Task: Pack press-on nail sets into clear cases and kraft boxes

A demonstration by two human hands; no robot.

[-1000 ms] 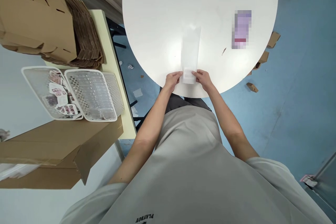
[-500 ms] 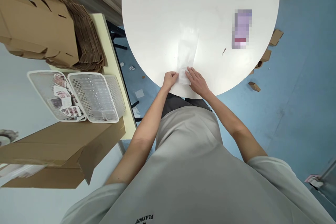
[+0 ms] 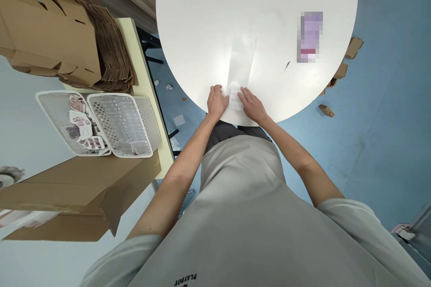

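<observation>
A clear plastic sleeve (image 3: 241,60) lies lengthwise on the round white table (image 3: 195,18), near the edge closest to me. Its near end looks folded or doubled over, though the transparent layers are hard to make out. My left hand (image 3: 217,102) rests on the table at the sleeve's left edge, fingers bent and apart, with the thumb by the near end. On the other side, my right hand (image 3: 253,105) lies with fingers stretched out, fingertips pressing the right part of the near end. Neither hand grips anything.
A pixelated purple item (image 3: 310,36) lies on the table's right side. To the left, a side table (image 3: 164,157) bears stacked flat cardboard boxes (image 3: 50,31), white baskets (image 3: 148,116) and an open carton (image 3: 84,179). Small boxes (image 3: 354,48) lie on the blue floor.
My left hand has gone from a pinch at the sleeve's edge to bent, parted fingers on the table, reaching slightly farther forward. My right hand has stayed nearly still.
</observation>
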